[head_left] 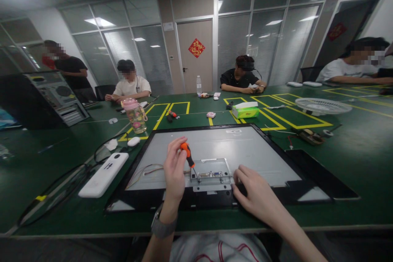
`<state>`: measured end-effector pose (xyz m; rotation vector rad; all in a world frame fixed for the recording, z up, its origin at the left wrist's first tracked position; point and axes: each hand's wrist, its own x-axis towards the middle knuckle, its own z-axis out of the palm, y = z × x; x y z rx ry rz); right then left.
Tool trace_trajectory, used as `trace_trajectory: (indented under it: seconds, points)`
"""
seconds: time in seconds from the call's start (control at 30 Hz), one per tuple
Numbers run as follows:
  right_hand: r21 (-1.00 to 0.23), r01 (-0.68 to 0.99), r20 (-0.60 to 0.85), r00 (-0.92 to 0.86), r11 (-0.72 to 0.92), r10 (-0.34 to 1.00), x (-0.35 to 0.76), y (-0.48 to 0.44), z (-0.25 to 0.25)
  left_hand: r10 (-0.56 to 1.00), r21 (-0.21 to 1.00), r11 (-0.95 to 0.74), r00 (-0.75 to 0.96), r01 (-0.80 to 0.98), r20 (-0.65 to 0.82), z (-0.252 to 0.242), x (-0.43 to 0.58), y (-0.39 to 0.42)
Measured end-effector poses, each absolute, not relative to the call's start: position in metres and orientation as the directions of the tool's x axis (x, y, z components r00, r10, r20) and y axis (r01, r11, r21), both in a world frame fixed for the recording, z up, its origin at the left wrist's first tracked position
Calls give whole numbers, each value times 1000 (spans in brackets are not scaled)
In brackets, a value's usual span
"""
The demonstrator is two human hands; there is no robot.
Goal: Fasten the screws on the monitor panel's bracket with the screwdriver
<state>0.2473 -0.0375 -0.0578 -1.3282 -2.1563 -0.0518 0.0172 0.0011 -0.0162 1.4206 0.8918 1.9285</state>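
A flat display panel [245,147] with a black frame lies back side up in front of me. My left hand [175,163] grips an orange and black screwdriver [188,154], tilted, its tip down at the near left part of the metal bracket [211,188]. A small circuit board with ports [211,175] sits in that bracket. At the bracket's right edge rests my right hand [251,188], fingers curled; whether something small is between them is hidden. Thin wires [144,170] run over the panel to the left of the bracket.
Left of the panel lie a white power bank [104,175] and black cables [55,196]; a pink-lided bottle [135,116] stands behind. A dark slab [319,174] is at the right. Farther back are a green tissue pack [245,110], a white fan grille [322,106] and several people.
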Motion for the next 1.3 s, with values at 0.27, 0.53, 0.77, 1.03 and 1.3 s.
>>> trace_trajectory:
  seconds: [0.27, 0.53, 0.77, 1.03, 1.3]
  points:
    - [-295, 779, 578, -316, 554, 753, 248, -40, -56, 810, 812, -574, -221, -107, 543, -10, 22, -5]
    - [-276, 776, 515, -379, 567, 769, 246, -39, -55, 801, 806, -585, -220, -93, 556, -11, 21, -4]
    - [-291, 759, 518, -386, 582, 763, 247, -39, -56, 820, 821, -556, -243, -128, 517, -14, 20, -2]
    - [-290, 767, 511, -381, 572, 770, 248, -38, -56, 755, 786, -618, -295, -22, 586, -10, 22, -3]
    - [-278, 836, 365, -364, 474, 857, 256, -26, -66, 817, 818, -562, -235, -120, 527, -10, 24, -5]
